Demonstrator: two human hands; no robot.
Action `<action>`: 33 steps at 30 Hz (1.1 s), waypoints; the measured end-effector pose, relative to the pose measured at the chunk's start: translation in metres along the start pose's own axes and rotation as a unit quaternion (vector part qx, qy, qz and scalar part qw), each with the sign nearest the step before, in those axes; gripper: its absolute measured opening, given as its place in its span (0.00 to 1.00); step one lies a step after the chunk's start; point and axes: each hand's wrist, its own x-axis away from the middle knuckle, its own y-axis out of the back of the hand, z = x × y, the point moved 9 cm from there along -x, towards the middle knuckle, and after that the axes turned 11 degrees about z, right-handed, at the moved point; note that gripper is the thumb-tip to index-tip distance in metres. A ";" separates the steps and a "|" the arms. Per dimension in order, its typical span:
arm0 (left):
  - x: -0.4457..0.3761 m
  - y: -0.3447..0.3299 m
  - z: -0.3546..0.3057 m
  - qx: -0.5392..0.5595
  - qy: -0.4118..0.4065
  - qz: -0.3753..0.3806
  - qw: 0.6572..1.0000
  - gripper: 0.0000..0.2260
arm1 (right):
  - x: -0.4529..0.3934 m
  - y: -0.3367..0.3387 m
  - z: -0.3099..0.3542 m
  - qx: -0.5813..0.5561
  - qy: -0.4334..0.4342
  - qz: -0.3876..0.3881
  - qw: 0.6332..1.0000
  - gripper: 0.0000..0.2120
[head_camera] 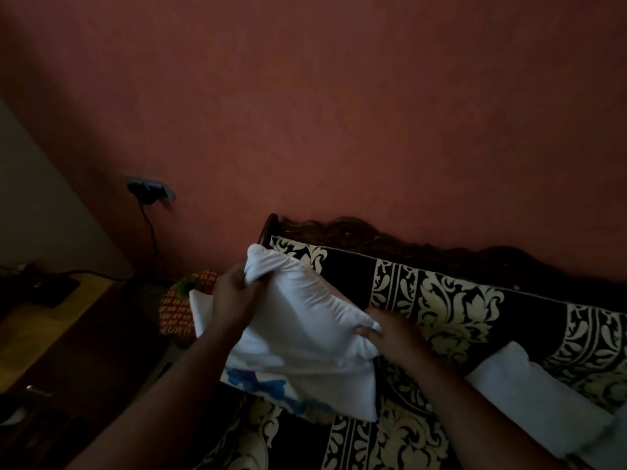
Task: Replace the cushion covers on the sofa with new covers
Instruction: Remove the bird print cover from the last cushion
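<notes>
White fabric fills the middle of the view: a plump cushion (pixel 305 320) is held up over the sofa (pixel 451 300), tilted, with a blue-printed cover (pixel 261 385) bunched at its lower edge. Left hand (pixel 234 296) has its fingers clenched on a fold of the white fabric near the top corner; right hand (pixel 383 330) grips the cushion's right corner, fingers curled around it. Black-and-cream floral cloth drapes the sofa's seat and back, carved dark wood above. Another white cushion (pixel 529 388) lies on the seat to the right, and a red-and-yellow patterned cushion (pixel 179 307) sits behind the left hand.
</notes>
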 end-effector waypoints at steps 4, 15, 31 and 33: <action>0.005 0.011 0.010 -0.090 -0.005 -0.029 0.996 0.22 | 0.002 0.009 0.024 0.037 0.052 -0.108 0.992 0.07; 0.038 -0.116 -0.008 -0.406 -0.168 0.220 0.871 0.39 | 0.006 0.016 0.131 0.190 0.286 -0.190 0.920 0.07; 0.029 -0.047 0.000 -0.019 -0.053 0.092 0.994 0.11 | 0.018 0.006 0.020 -0.133 0.083 -0.062 0.986 0.29; 0.030 -0.049 -0.005 -0.023 -0.031 0.111 0.993 0.08 | 0.021 0.013 0.025 -0.138 0.074 -0.095 0.983 0.26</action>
